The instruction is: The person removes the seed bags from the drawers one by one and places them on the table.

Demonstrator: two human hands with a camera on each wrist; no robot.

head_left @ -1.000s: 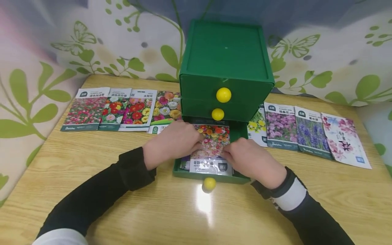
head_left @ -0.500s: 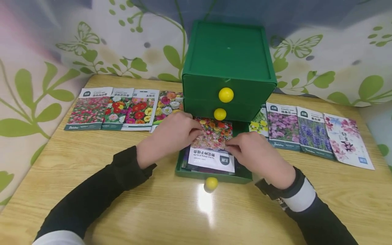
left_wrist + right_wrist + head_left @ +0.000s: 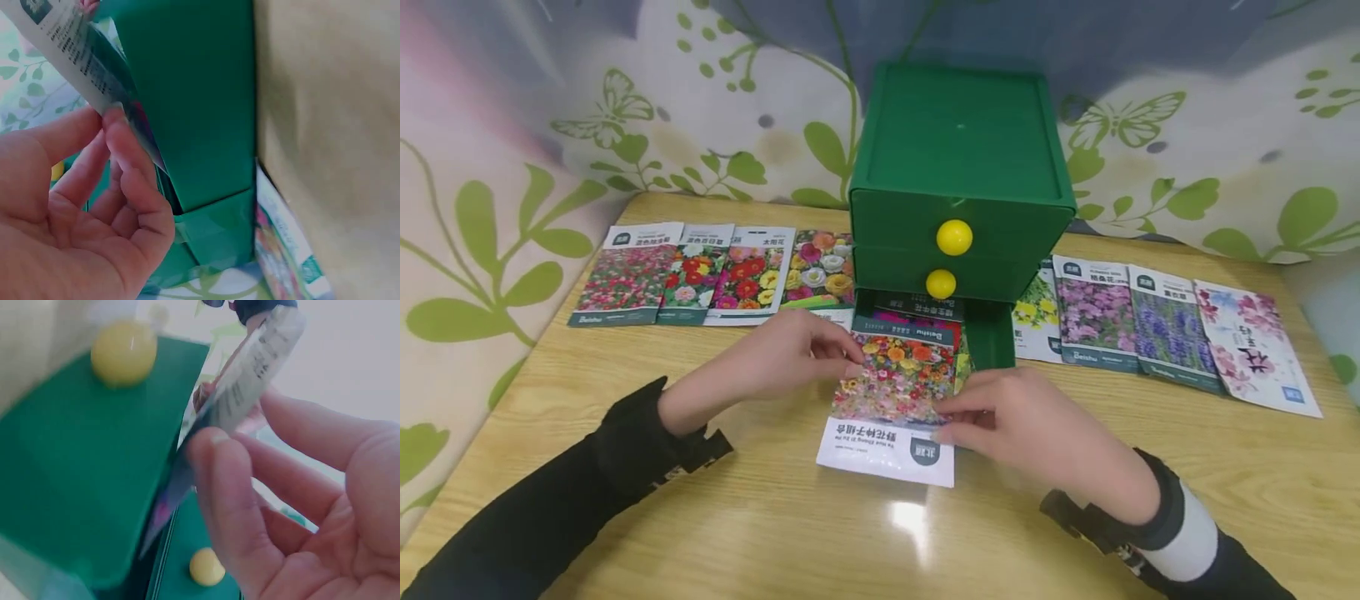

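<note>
A wildflower seed packet (image 3: 891,392) is tilted up over the front of the pulled-out bottom drawer (image 3: 994,333), its white end toward me. My left hand (image 3: 775,362) pinches its left edge between thumb and fingers, as the left wrist view also shows. The right edge is pinched by my right hand (image 3: 1030,429); in the right wrist view that packet (image 3: 234,400) stands at a slant by the green drawer wall. Other seed packets (image 3: 913,306) lie in the drawer beneath it. The drawer's front and knob are hidden behind the held packet in the head view.
The green drawer cabinet (image 3: 962,137) stands at the back middle, its two upper drawers closed, with yellow knobs (image 3: 954,237). Overlapping seed packets lie left of it, such as one with red flowers (image 3: 628,279). More lie to the right, including a lavender packet (image 3: 1172,329).
The wildflower packet has come up out of the drawer and toward me, held by both hands. Other packets in the drawer have come into sight. My left hand has shifted leftward and nearer.
</note>
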